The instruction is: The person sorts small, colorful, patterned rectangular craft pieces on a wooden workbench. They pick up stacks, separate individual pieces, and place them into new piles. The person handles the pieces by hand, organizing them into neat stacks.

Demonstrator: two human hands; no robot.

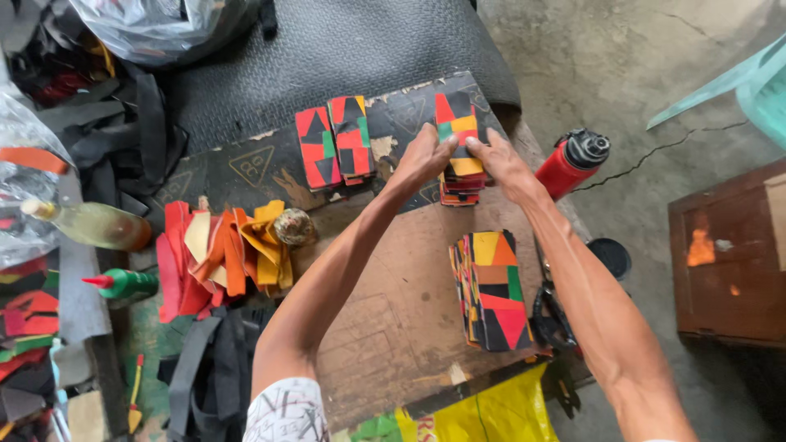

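Both hands [463, 160] square a patchwork stack [458, 176] near the board's edge [524, 135].

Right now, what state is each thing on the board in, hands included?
Left hand: gripping the far stack.
Right hand: gripping the same stack.
Far stack of patchwork pieces: squared between both hands.
Two patchwork stacks: lying flat, untouched.
Near patchwork stack: fanned on its side, untouched.
Red bottle: capped, beside the board.
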